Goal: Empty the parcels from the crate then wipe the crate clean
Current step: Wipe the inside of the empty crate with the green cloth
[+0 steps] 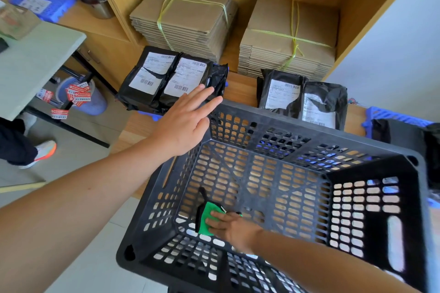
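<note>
Crate (309, 123), black lattice plastic, before wooden shelf (240, 88), holding only green cloth (206, 217), pressed into near-left inner corner under flat fingers of right hand (229, 225). Left hand (188, 119) spread, fingers straight, over far-left rim corner; contact unclear. Beyond, black parcels (166, 81) on shelf ledge, white barcode labels, print too small to read; behind, flat cardboard bundles (188, 14) tied with yellow string.

R hand (228, 226) presses green cloth (206, 219) on crate (309, 126) floor; L hand (188, 121) flat over far rim; parcels (166, 81) behind
</note>
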A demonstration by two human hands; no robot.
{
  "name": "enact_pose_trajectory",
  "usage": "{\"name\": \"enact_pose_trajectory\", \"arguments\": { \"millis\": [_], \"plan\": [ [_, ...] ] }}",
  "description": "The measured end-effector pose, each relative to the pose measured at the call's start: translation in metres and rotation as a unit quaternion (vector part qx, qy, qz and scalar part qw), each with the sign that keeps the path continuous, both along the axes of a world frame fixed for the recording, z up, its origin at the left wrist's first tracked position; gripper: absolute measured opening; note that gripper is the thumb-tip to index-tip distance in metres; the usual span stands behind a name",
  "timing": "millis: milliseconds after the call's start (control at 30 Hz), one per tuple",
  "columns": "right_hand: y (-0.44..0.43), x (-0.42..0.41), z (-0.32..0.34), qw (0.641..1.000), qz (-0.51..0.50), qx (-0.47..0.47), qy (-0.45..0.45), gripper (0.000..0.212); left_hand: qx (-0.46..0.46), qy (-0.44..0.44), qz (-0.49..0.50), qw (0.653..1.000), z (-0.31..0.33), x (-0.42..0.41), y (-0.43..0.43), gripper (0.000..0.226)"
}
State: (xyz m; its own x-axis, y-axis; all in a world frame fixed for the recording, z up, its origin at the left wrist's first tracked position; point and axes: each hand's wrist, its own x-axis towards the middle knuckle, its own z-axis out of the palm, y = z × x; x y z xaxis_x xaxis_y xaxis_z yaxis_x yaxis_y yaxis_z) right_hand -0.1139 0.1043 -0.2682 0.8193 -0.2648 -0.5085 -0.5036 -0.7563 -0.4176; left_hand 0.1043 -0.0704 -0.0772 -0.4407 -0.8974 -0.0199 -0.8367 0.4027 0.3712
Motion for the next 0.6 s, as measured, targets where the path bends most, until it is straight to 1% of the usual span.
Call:
{"name": "enact_pose_trajectory", "arguments": {
  "millis": [167, 233, 333, 433, 533, 600],
  "plan": [
    [0.004, -0.021, -0.005, 0.996, 0.066, 0.033, -0.051, 0.076, 0.009, 0.004, 0.007, 1.0, 0.001, 0.0, 0.0, 0.058],
    [0.0, -0.032, -0.01, 0.993, 0.104, 0.004, -0.061, 0.071, 0.008, 0.003, 0.007, 1.0, 0.001, -0.001, 0.0, 0.058],
    [-0.015, -0.046, -0.008, 0.987, 0.142, -0.056, -0.051, 0.067, 0.006, -0.004, 0.008, 1.0, 0.001, -0.001, 0.0, 0.058],
    [-0.046, -0.056, -0.001, 0.983, 0.131, -0.122, -0.043, 0.062, 0.005, -0.004, 0.008, 1.0, 0.0, -0.001, 0.0, 0.058],
    [-0.083, -0.062, 0.006, 0.983, 0.077, -0.162, -0.029, 0.061, 0.003, -0.002, 0.007, 1.0, 0.0, -0.001, 0.0, 0.058],
    [-0.109, -0.065, 0.013, 0.981, 0.048, -0.189, -0.013, 0.064, 0.003, 0.0, 0.007, 1.0, 0.0, -0.001, 0.0, 0.059]
  ]
}}
